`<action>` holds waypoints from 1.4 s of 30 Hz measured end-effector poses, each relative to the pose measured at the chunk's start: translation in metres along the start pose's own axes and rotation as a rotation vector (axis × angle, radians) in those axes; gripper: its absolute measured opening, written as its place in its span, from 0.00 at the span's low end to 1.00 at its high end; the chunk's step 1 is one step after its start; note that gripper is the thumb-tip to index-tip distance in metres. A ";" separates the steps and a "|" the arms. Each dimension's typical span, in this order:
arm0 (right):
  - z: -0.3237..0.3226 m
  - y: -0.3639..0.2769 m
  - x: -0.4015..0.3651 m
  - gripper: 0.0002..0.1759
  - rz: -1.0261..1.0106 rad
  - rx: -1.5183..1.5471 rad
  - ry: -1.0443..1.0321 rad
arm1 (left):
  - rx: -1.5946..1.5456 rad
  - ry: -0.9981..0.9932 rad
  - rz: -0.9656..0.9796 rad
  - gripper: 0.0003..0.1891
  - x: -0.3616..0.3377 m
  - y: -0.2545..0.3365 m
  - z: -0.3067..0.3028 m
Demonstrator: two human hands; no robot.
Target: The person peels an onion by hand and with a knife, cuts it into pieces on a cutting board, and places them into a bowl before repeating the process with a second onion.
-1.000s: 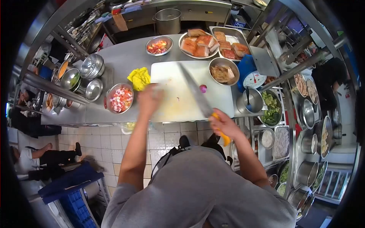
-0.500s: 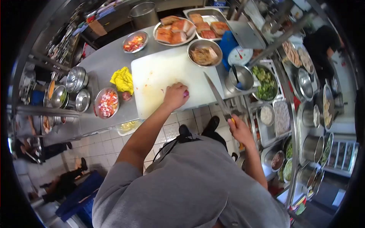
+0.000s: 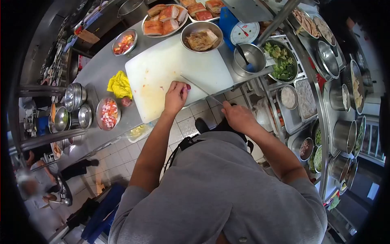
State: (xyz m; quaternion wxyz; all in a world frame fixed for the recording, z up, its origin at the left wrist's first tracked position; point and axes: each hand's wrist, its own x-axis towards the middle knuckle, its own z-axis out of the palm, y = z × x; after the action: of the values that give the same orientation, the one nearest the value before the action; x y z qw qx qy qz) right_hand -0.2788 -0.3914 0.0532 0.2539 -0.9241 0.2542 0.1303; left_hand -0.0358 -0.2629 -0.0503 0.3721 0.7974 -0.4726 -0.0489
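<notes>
A white cutting board (image 3: 162, 65) lies on the metal table, with small scraps on it. Near its front edge my left hand (image 3: 176, 97) is closed round a small purple onion piece (image 3: 187, 86). My right hand (image 3: 237, 117) grips a long knife (image 3: 203, 91), whose blade slants over the board with its tip just above the onion piece. Left of the board are a yellow cloth (image 3: 120, 84), a small reddish onion (image 3: 126, 101) and a bowl of diced red and white pieces (image 3: 109, 114).
Behind the board stand a bowl of cooked meat (image 3: 202, 37), a plate of meat blocks (image 3: 164, 20) and a blue scale (image 3: 243, 31). A steel pot (image 3: 250, 58) sits at the right. At the lower left there is another person (image 3: 42, 173).
My right hand has swung the knife up and left, bringing the blade over the board beside the onion piece. My left hand stays on the piece. The view has shifted.
</notes>
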 end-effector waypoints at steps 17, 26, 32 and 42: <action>0.042 0.007 0.010 0.13 0.101 0.159 -0.144 | 0.002 -0.357 0.035 0.19 0.026 -0.003 -0.028; 0.024 0.036 -0.016 0.15 0.053 0.421 0.071 | 0.207 -0.290 0.013 0.09 0.028 0.017 -0.021; 0.025 0.030 -0.020 0.15 0.055 0.452 0.125 | 0.397 -0.344 0.016 0.06 0.041 0.018 -0.015; 0.027 0.038 -0.026 0.15 0.059 0.472 0.145 | -0.058 -0.161 -0.392 0.08 0.046 -0.059 -0.058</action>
State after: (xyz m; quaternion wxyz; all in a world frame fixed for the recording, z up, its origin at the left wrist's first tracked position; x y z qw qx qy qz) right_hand -0.3242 -0.3945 0.0248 0.4397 -0.8383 0.3222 0.0083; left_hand 0.0567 -0.2514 -0.0343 0.3392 0.8566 -0.3352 -0.1972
